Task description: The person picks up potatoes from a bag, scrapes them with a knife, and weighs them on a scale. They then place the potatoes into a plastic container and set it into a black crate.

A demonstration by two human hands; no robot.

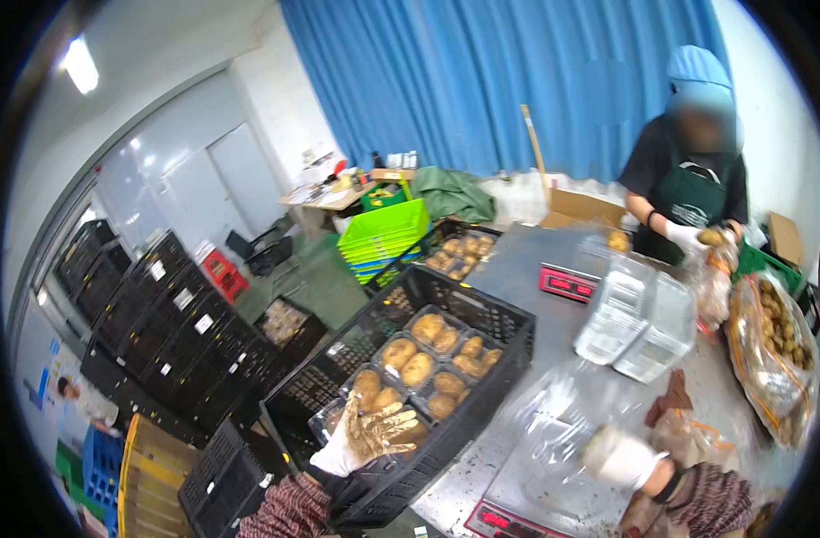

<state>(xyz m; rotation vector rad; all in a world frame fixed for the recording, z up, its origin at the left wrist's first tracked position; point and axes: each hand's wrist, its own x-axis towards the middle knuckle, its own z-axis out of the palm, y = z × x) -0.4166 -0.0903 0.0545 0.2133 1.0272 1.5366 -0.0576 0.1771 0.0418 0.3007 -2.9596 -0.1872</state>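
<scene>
My left hand [367, 436], in a white glove caked with brown dirt, lies with fingers stretched over the near end of a black crate [289, 392]. Beneath and beside it, clear trays of potatoes [408, 360] stand in rows; the hand partly hides the nearest one. On the right, my right hand [618, 457], also gloved, has its fingers closed at a see-through plastic container [553, 417] above a scale with a red display [499, 522]. Blur and glare hide the container's exact outline and my right fingertips.
Stacked clear trays [638, 314] and a second scale [567, 283] stand on the metal table. Across it, a person in a dark apron [692, 193] holds a potato. A bag of potatoes [773, 359] lies at right. Black crates [172, 314] are stacked at left, near green baskets [383, 229].
</scene>
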